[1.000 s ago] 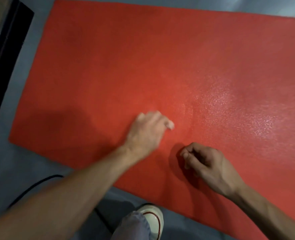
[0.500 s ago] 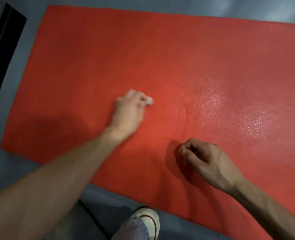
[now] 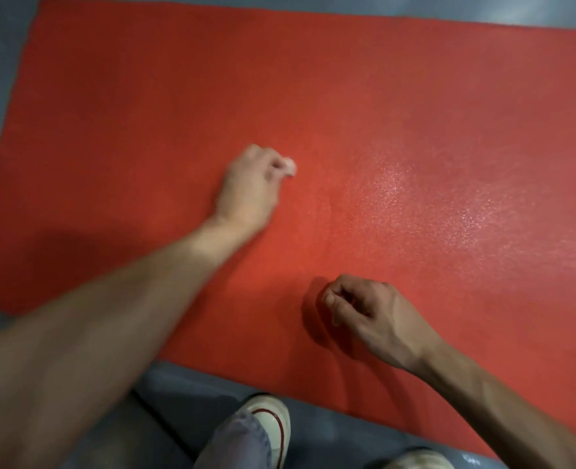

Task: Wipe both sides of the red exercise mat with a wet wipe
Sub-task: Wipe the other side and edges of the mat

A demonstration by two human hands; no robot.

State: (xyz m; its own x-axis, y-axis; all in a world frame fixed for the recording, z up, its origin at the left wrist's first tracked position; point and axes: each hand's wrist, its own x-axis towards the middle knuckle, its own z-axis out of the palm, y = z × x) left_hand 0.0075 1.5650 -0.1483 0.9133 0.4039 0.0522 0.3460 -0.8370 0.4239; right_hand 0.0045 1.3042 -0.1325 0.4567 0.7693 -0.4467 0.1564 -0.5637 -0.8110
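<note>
The red exercise mat [image 3: 347,96] is laid flat on the grey floor [image 3: 313,431], and a small white wad, the wet wipe [image 3: 289,166], is being pressed onto it by the left hand [image 3: 249,187]. That grip is closed round the wipe, with only a scrap of white seen past the fingertips. The hand is blurred, so a stroke is judged to be under way.

Nearer the body and to the right of that grip, the right hand [image 3: 371,316] is rested on the mat, its fingers curled in and nothing held. Further right of both hands, a glistening patch is seen on the surface, probably damp from wiping.

Several risks can be read from here. The wipe is bunched so small that little of it meets the mat; narrow tracks could be left, and dry strips missed between passes. The area left of the wiping grip shows no sheen, so it may yet be untreated and could be skipped. If the right hand is lifted, the mat might be dragged or rucked by the stroke. A dark cord [image 3: 158,414] lies on the floor beside a white shoe [image 3: 273,424], close under the left forearm; it could be snagged when the mat is turned over. The underside has not yet been reached, as judged from how the mat lies.
</note>
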